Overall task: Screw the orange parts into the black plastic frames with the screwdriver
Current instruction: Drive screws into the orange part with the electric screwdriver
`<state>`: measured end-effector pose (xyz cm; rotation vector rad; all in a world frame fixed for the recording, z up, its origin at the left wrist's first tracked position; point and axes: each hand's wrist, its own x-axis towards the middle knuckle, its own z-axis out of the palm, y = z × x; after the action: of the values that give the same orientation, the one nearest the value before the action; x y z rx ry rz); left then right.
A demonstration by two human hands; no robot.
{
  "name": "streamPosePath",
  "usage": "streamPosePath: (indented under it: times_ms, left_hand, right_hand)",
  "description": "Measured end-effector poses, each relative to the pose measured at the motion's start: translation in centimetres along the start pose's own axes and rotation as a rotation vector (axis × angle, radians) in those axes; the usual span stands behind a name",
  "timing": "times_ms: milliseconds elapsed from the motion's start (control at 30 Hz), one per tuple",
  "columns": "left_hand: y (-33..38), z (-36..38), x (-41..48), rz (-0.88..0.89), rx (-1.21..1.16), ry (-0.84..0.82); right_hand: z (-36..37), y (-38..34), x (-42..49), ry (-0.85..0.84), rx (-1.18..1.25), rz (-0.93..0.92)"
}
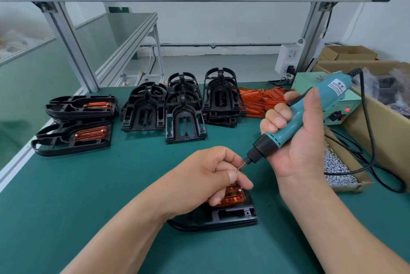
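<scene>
A black plastic frame (230,218) lies on the green mat near me, with an orange part (235,196) seated in it and one screw head showing at its right end. My left hand (208,176) hovers over the frame and pinches a small screw (235,170) between thumb and forefinger. My right hand (295,140) grips the teal electric screwdriver (297,118), tilted down to the left. Its bit tip (244,164) touches the screw.
Finished frames with orange parts (75,125) are stacked at the left. Bare black frames (184,105) stand in piles at the back, loose orange parts (259,100) beside them. A cardboard tray of screws (337,169), the power unit (341,109) and its cable (375,163) sit at the right.
</scene>
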<state>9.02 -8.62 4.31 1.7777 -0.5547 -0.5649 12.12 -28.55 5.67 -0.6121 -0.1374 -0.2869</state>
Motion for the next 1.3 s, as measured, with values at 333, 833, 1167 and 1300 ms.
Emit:
streamPosePath:
  times_ms: [333, 833, 1167, 1300]
  left_hand:
    - [0.3, 0.0, -0.1, -0.005, 0.045, 0.016]
    - [-0.2, 0.3, 0.1, -0.027, 0.200, 0.180]
    - [-0.3, -5.5, -1.1, -0.138, 0.582, 0.384]
    - [-0.3, -5.5, -1.1, -0.282, 0.727, 0.288]
  right_hand:
    - [-0.2, 0.3, 0.1, -0.016, -0.018, 0.018]
    - [-0.2, 1.3, 0.1, 0.077, -0.059, 0.020]
    - [0.0, 2.3, -0.8, -0.036, -0.104, 0.078]
    - [0.4, 3.1, -1.4, -0.109, -0.167, 0.087]
